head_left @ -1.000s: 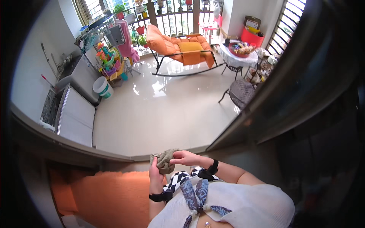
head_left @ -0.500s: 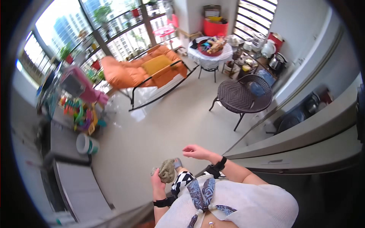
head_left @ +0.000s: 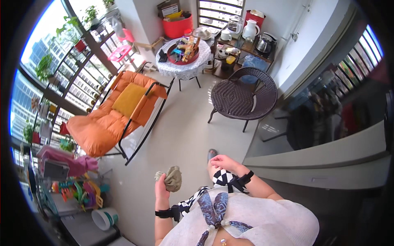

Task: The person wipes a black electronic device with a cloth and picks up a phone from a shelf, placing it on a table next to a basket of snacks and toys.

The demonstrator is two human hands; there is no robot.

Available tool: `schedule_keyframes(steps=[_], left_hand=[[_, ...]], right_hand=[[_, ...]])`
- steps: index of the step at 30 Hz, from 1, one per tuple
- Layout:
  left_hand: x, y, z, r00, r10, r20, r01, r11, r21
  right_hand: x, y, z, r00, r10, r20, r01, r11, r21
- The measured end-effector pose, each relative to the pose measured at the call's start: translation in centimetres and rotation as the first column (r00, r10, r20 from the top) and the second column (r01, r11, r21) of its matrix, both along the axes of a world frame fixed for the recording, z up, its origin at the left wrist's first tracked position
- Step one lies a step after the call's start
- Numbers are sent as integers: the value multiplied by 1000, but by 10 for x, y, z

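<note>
A crumpled grey-green cloth (head_left: 173, 179) is gripped in my left hand (head_left: 161, 186), fingers and thumb closed on one side of it while the rest bunches out to the right. My right hand (head_left: 224, 162) hovers in front of my black-and-white checked trousers (head_left: 225, 178), loosely bent and holding nothing that I can see. One foot in a grey slipper (head_left: 212, 154) shows just beyond the right hand. Black bands sit on both wrists.
An orange rocking chair (head_left: 108, 117) with a yellow cushion stands ahead left. A brown wicker chair (head_left: 232, 98) is ahead right, a small covered round table (head_left: 164, 65) behind. A glass sliding door (head_left: 316, 119) lies to the right; a white bucket (head_left: 103, 219) and toys are lower left.
My view has turned to the right and come nearer the wicker chair, so the furniture sits further left. The cloth stays in my left hand. My right hand is nearer my leg.
</note>
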State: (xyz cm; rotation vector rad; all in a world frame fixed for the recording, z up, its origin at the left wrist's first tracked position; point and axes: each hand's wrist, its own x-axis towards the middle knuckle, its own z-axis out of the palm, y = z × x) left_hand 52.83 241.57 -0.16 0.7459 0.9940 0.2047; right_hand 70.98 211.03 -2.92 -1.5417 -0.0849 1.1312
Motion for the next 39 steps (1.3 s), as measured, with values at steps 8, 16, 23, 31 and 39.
schedule_keyframes(steps=[8, 16, 23, 31, 39], left_hand=[[172, 24, 27, 977, -214, -11, 214, 971, 103], [325, 92, 38, 965, -257, -55, 263, 954, 142], [447, 177, -13, 960, -262, -101, 262, 965, -15], [617, 259, -10, 935, -351, -58, 355, 931, 82], [681, 276, -15, 896, -382, -224, 406, 911, 67]], right_hand=[[151, 40, -15, 977, -169, 129, 170, 985, 1], [294, 102, -30, 917, -11, 399, 70, 989, -134], [405, 157, -47, 964, 31, 265, 59, 943, -327], [538, 186, -50, 906, 80, 415, 165, 838, -520], [616, 102, -105, 946, 138, 292, 162, 579, -799]])
